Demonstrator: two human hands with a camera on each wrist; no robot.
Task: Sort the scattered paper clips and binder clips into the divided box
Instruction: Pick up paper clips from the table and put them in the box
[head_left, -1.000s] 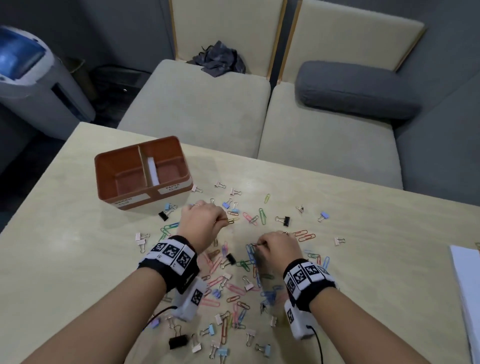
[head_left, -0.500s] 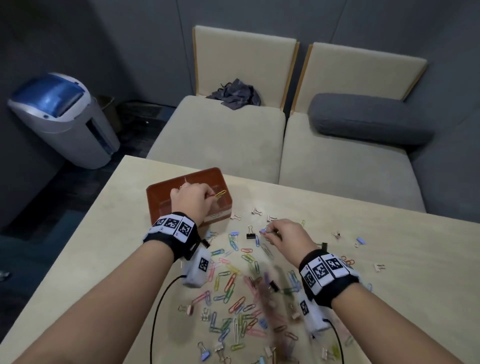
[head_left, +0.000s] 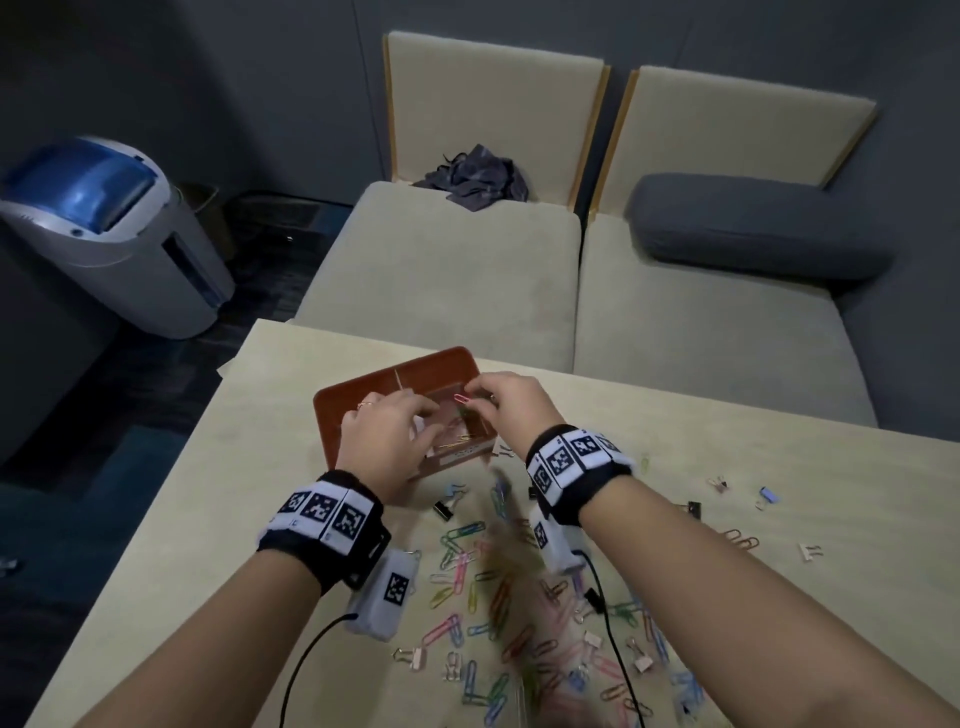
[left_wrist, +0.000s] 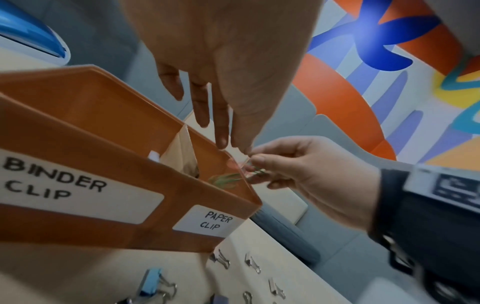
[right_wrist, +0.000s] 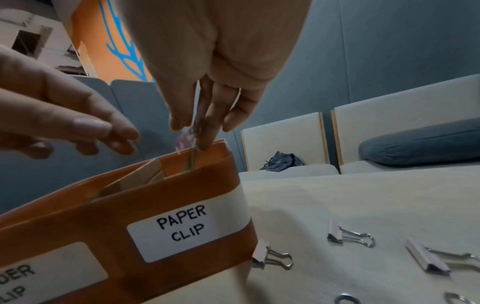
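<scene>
Both hands hover over the brown box (head_left: 332, 415), which stands near the far edge of the desk (head_left: 197, 499), and the step in hand looks like dropping paper clips into the compartment labelled PAPER CLIP, the one on the right. The right hand (head_left: 511, 402) pinches a pink paper clip (head_left: 461, 399) between thumb and fingertips just above that compartment; a blurred greenish clip hangs below it in the wrist views, falling or held, I cannot tell which. The left hand (head_left: 392, 441) has its fingers stretched downward over the same compartment and seems to hold nothing.

The next move probably calls for letting go squarely over the right section, clear of the divider, then returning for more.

Most of the job remains, I judge: a dense scatter of coloured paper clips (head_left: 457, 566) covers the near middle of the desk, with small binder clips (right_wrist: 272, 256) lying just beside the box's front.
</scene>
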